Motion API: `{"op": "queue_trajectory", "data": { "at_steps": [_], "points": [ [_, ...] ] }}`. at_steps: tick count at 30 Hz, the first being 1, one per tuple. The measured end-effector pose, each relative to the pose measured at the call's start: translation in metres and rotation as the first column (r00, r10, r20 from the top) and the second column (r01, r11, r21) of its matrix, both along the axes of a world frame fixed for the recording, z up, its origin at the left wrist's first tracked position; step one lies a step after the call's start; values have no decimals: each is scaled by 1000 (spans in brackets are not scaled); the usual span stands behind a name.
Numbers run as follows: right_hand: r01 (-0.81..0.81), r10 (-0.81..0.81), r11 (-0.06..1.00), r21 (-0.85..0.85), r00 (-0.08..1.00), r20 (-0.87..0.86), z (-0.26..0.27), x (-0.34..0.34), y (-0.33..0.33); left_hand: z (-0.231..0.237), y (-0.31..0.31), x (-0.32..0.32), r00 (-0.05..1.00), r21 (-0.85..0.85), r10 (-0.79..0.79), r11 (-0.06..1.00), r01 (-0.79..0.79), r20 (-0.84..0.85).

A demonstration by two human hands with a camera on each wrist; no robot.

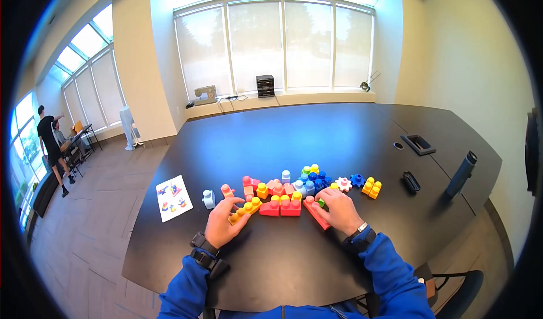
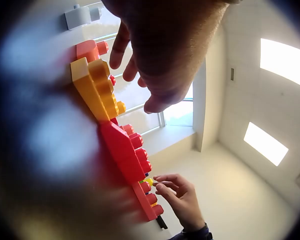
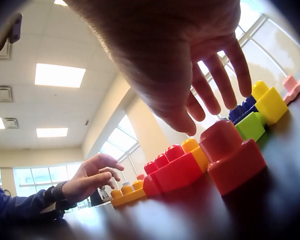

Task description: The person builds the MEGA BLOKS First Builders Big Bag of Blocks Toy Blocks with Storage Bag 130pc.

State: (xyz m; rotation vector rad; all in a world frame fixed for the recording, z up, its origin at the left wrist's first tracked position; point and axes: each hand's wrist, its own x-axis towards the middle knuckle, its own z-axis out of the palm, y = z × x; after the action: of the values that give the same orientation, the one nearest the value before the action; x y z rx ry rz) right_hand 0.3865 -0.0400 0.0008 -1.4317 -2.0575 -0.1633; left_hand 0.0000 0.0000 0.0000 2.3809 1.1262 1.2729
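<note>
My left hand [image 1: 222, 224] hovers beside a long orange-yellow toy block [image 2: 92, 90], its fingers loosely bent with nothing between them. Over on the right, my right hand [image 1: 341, 212] reaches across a long red block [image 1: 317, 213], fingers extended downward and holding nothing. A green block [image 3: 251, 126] and a yellow block [image 3: 271, 106] are close to its fingertips. Between the hands sits a joined group of red blocks [image 1: 281, 208] topped with yellow ones. The long orange-yellow block lies end to end with this group, the red block at its other side.
Behind the hands are more pink, blue and yellow blocks, including blue gears [image 1: 357, 180]. A picture sheet [image 1: 174, 198] lies at the left, near a light blue block [image 1: 208, 199]. A dark bottle [image 1: 461, 174] and black case [image 1: 411, 182] stand at the right.
</note>
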Motion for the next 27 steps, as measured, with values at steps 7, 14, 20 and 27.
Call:
{"op": "queue_trajectory", "data": {
  "at_steps": [7,14,20,27],
  "points": [
    [-10,10,1000,20,1000,9,-3,-2,1,-7,3,0,999,83,10,996,-7,-35],
    [-3,3,1000,14,1000,27,-2,-5,0,-8,3,0,995,111,61,993,-52,-79],
    [-6,12,996,-88,997,74,0,-4,-6,-20,10,-5,993,117,55,992,-43,-100],
    [32,-17,991,-130,993,119,-1,0,-6,-33,16,-9,996,-61,27,998,-33,-90]
  ]
}}
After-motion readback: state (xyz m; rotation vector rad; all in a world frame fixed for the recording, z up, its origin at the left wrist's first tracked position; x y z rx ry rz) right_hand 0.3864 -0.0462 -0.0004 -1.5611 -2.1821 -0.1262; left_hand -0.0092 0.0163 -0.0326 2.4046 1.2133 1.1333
